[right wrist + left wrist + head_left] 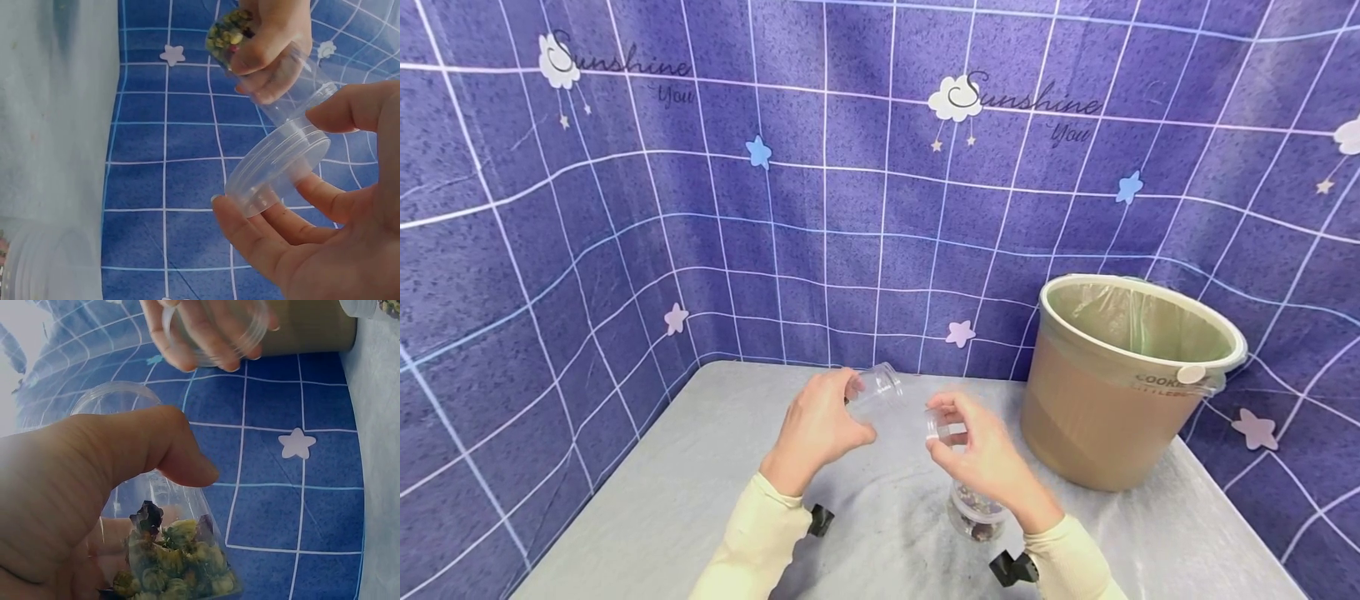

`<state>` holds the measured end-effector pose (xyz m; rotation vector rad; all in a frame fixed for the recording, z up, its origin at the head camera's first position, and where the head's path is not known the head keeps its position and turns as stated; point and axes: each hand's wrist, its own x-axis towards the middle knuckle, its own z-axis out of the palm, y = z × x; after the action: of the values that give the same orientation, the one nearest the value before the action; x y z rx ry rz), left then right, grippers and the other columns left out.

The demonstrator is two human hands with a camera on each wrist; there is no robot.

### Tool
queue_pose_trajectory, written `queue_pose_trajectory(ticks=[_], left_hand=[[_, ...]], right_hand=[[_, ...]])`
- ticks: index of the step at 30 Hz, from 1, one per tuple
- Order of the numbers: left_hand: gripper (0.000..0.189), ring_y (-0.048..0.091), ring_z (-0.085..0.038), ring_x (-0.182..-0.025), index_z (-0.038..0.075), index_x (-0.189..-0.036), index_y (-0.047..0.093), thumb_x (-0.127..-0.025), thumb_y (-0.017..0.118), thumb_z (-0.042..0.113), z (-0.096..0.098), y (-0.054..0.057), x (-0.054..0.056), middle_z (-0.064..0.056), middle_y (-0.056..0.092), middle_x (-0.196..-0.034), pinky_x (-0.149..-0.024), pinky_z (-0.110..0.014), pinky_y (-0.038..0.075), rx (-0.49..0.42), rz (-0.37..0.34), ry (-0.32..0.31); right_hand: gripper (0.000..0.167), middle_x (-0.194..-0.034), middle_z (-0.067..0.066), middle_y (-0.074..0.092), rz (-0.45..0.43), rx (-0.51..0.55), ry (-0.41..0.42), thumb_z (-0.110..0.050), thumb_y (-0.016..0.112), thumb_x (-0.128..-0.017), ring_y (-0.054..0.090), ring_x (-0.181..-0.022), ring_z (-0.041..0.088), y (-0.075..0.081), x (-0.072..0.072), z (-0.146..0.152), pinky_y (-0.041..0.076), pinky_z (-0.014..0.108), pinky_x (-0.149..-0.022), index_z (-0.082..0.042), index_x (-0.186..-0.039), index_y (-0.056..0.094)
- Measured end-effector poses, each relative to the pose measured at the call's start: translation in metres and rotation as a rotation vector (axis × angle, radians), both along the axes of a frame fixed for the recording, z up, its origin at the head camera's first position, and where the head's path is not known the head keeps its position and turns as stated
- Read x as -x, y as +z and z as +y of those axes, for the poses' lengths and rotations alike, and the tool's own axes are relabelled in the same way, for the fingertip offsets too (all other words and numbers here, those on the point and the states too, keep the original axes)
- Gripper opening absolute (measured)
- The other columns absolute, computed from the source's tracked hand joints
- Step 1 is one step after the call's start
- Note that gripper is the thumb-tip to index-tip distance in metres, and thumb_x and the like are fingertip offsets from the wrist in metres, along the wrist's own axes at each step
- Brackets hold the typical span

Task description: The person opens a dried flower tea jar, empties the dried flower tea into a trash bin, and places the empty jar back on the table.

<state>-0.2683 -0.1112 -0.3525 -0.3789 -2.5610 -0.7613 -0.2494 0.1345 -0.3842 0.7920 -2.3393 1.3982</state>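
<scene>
Background of the workspace. Purple-blue cloth (850, 196) forms the rear wall and continues along the left side (467, 283) and right side (1311, 325), with creases and gentle waves. A grid of white, pale pink and light blue lines crosses it. Printed motifs include white clouds (955, 98) with small hanging stars, dark script (1045, 102) reading "Sunshine You", blue stars (758, 152) and pale pink stars (960, 333). Below lies a table (685, 450) with a light grey, faintly mottled surface, its rear edge near the cloth. Lighting is diffuse; a bright glare (22, 344) appears upper left in the left wrist view.
</scene>
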Motion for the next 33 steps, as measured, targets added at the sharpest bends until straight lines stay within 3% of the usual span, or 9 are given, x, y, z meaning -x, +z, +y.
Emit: queue_pose_trajectory(ticks=[8,13,22,29,33], left_hand=[[0.048,0.064,-0.02,-0.092,0.018,-0.102,0.07,-0.057,0.084,0.026,-0.01,0.004,0.002,0.0,0.07,-0.095,-0.079,-0.041,0.053,-0.052,-0.022,0.018],[0.049,0.062,-0.02,-0.091,0.017,-0.105,0.07,-0.059,0.084,0.026,-0.016,0.007,0.002,0.0,0.067,-0.095,-0.079,-0.041,0.052,-0.081,-0.032,0.032],[0.049,0.06,-0.021,-0.091,0.016,-0.104,0.069,-0.059,0.084,0.027,-0.026,0.01,0.003,0.0,0.067,-0.095,-0.081,-0.04,0.051,-0.09,-0.009,0.046],[0.048,0.062,-0.02,-0.089,0.016,-0.105,0.069,-0.06,0.083,0.026,-0.03,0.01,0.004,0.0,0.067,-0.095,-0.079,-0.039,0.051,-0.091,-0.002,0.047],[0.046,0.062,-0.019,-0.089,0.016,-0.104,0.069,-0.061,0.082,0.026,-0.031,0.012,0.004,0.0,0.067,-0.095,-0.079,-0.039,0.051,-0.089,-0.003,0.047]], right_hand=[[0.045,-0.118,0.012,0.066,0.023,-0.101,-0.009,-0.003,0.076,-0.082,0.065,-0.106,0.03,-0.011,0.001,-0.005,0.061,0.037,-0.083,-0.008,-0.125,0.062],[0.046,-0.113,0.011,0.067,0.081,-0.211,-0.045,-0.01,0.079,-0.081,0.067,-0.098,0.028,-0.017,0.001,-0.01,0.06,0.037,-0.082,-0.009,-0.125,0.064],[0.051,-0.109,0.002,0.067,0.139,-0.376,-0.136,-0.025,0.083,-0.079,0.064,-0.089,0.018,-0.03,-0.003,-0.025,0.054,0.033,-0.079,-0.022,-0.127,0.067],[0.052,-0.117,0.004,0.069,0.175,-0.437,-0.131,-0.023,0.081,-0.081,0.067,-0.108,0.021,-0.042,-0.009,-0.037,0.056,0.041,-0.094,-0.015,-0.131,0.067],[0.052,-0.118,0.005,0.067,0.163,-0.468,-0.129,-0.023,0.079,-0.083,0.065,-0.111,0.023,-0.047,-0.013,-0.044,0.054,0.042,-0.097,-0.014,-0.133,0.066]])
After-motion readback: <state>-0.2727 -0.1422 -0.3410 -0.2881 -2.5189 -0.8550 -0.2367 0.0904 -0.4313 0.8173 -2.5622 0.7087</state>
